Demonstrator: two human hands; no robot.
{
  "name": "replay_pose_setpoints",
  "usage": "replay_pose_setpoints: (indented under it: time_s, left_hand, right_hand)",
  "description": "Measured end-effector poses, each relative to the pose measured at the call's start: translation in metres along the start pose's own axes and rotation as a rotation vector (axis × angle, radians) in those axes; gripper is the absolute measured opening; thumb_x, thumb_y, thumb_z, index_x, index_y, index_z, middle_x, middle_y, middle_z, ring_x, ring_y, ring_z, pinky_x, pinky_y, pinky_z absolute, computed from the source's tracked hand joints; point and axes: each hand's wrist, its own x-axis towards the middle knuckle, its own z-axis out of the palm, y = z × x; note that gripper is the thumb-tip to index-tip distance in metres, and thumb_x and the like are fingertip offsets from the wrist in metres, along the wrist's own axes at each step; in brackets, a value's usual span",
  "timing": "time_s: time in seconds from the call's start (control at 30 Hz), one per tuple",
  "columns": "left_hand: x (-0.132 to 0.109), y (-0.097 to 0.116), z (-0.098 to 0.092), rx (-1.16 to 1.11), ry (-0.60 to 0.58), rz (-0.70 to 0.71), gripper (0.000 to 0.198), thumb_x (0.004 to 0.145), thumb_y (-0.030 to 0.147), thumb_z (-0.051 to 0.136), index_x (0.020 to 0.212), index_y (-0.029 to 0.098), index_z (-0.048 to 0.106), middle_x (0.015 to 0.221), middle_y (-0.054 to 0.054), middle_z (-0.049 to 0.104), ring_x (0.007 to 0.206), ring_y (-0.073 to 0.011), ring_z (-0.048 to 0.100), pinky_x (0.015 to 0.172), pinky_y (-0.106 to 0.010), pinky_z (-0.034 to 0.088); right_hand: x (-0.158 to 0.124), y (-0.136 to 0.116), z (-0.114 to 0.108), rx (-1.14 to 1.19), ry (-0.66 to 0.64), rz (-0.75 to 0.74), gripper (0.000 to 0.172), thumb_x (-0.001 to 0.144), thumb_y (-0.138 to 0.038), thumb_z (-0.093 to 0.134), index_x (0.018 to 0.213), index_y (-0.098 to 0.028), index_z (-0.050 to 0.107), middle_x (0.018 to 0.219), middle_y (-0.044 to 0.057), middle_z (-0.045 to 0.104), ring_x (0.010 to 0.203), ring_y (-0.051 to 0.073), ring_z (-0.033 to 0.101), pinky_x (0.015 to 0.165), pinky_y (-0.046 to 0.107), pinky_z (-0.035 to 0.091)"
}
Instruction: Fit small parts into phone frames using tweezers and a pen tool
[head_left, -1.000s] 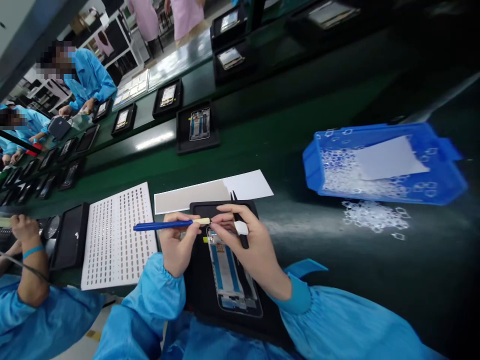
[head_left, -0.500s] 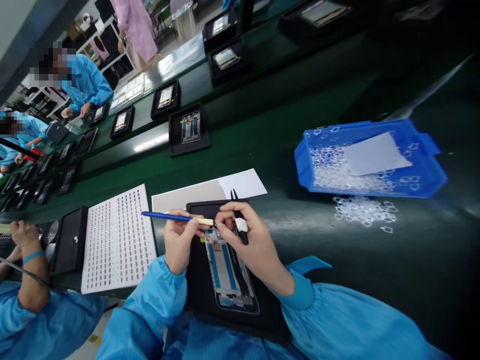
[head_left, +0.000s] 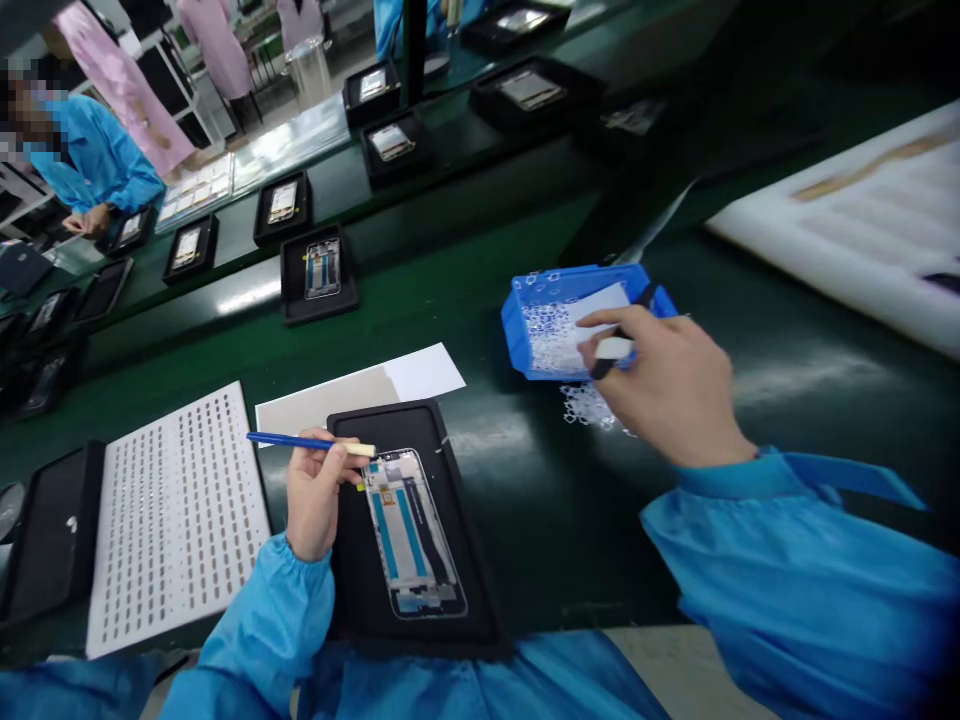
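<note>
My left hand [head_left: 316, 495] is closed around a blue pen-like stick [head_left: 289, 440] with a cream-coloured end. That end hovers at the top edge of an opened phone body [head_left: 409, 535], which lies in a black tray [head_left: 480, 610] before me. Blue strips and a dark ribbon run along the phone. My right hand [head_left: 671, 385] grips black tweezers [head_left: 602, 368] with a white band, over the near right side of a blue bin [head_left: 515, 335]. Small clear outline-shaped pieces [head_left: 551, 335] and a white paper [head_left: 600, 298] fill the bin. The tweezer tips are hard to make out.
Left of the tray stands a white board [head_left: 172, 520] with rows of small parts. A white-and-grey card [head_left: 427, 372] lies behind the tray. More clear pieces [head_left: 589, 405] are spilled before the bin. Trayed phones [head_left: 322, 268] line the far side, where a co-worker [head_left: 97, 150] sits.
My right hand has left the phone's top end and moved right to the blue bin, tweezers still in it. My left hand keeps the stick near the phone. The view has turned rightward.
</note>
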Motion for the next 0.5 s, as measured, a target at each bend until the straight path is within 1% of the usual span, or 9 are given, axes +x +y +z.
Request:
replay_pose_setpoints:
  time_s: [0.03,0.1,0.17,0.27,0.33,0.4,0.43,0.5]
  left_hand:
    - [0.0,0.0,0.0,0.008,-0.001,0.009,0.047,0.068,0.047,0.079,0.091,0.021,0.047,0.082,-0.003,0.072,0.063,-0.0161,0.071,0.049,-0.019,0.052]
    - [-0.001,0.001,0.001,0.019,-0.004,0.021,0.046,0.068,0.047,0.079,0.09,0.021,0.047,0.081,-0.004,0.072,0.063,-0.0167,0.071,0.049,-0.02,0.053]
    - [-0.002,0.002,0.002,0.031,-0.003,0.032,0.046,0.068,0.046,0.079,0.089,0.021,0.047,0.08,-0.004,0.073,0.063,-0.017,0.071,0.049,-0.02,0.053]
    - [-0.003,0.002,0.003,0.066,-0.011,0.057,0.043,0.069,0.045,0.079,0.087,0.02,0.048,0.079,-0.005,0.073,0.063,-0.0179,0.072,0.048,-0.02,0.053]
    - [-0.004,0.001,0.003,0.114,-0.025,0.089,0.04,0.071,0.044,0.078,0.086,0.019,0.049,0.079,-0.006,0.074,0.065,-0.0187,0.072,0.049,-0.021,0.054]
    - [-0.004,0.0,0.002,0.182,-0.036,0.126,0.036,0.074,0.041,0.076,0.086,0.019,0.051,0.082,-0.006,0.075,0.067,-0.019,0.073,0.051,-0.022,0.055]
    - [-0.005,0.0,0.001,0.226,-0.043,0.141,0.032,0.075,0.04,0.075,0.086,0.019,0.053,0.084,-0.006,0.075,0.07,-0.019,0.073,0.054,-0.023,0.056]
    - [-0.005,-0.002,0.0,0.332,-0.064,0.174,0.025,0.078,0.035,0.074,0.087,0.019,0.056,0.088,-0.006,0.075,0.076,-0.019,0.073,0.06,-0.024,0.057]
  right_hand:
    - [0.005,0.009,-0.001,-0.059,-0.042,-0.055,0.03,0.086,-0.04,0.04,0.101,-0.025,0.062,0.09,0.015,0.066,0.1,0.039,0.059,0.078,0.054,0.048]
    - [0.009,0.019,-0.001,-0.048,-0.094,-0.106,0.033,0.085,-0.044,0.042,0.102,-0.025,0.062,0.092,0.014,0.068,0.095,0.039,0.062,0.074,0.052,0.049]
    - [0.009,0.018,-0.002,0.091,-0.096,-0.043,0.032,0.084,-0.05,0.048,0.099,-0.026,0.062,0.094,0.011,0.07,0.089,0.036,0.064,0.072,0.049,0.05]
    - [0.001,0.002,-0.008,0.389,-0.063,0.122,0.03,0.08,-0.054,0.06,0.093,-0.028,0.06,0.092,0.008,0.071,0.09,0.035,0.066,0.077,0.049,0.052]
    - [-0.01,-0.015,-0.01,0.537,-0.053,0.16,0.028,0.079,-0.052,0.065,0.093,-0.029,0.06,0.092,0.008,0.071,0.095,0.034,0.066,0.084,0.049,0.052]
    - [-0.024,-0.032,-0.005,0.596,-0.1,0.112,0.025,0.082,-0.048,0.064,0.097,-0.028,0.059,0.092,0.007,0.072,0.095,0.031,0.067,0.086,0.047,0.052]
    - [-0.032,-0.04,0.0,0.604,-0.148,0.06,0.024,0.083,-0.045,0.063,0.098,-0.027,0.059,0.091,0.006,0.072,0.093,0.03,0.068,0.084,0.046,0.053]
    - [-0.046,-0.054,0.015,0.611,-0.283,-0.061,0.021,0.085,-0.039,0.059,0.099,-0.024,0.06,0.089,0.006,0.072,0.086,0.027,0.068,0.077,0.043,0.054]
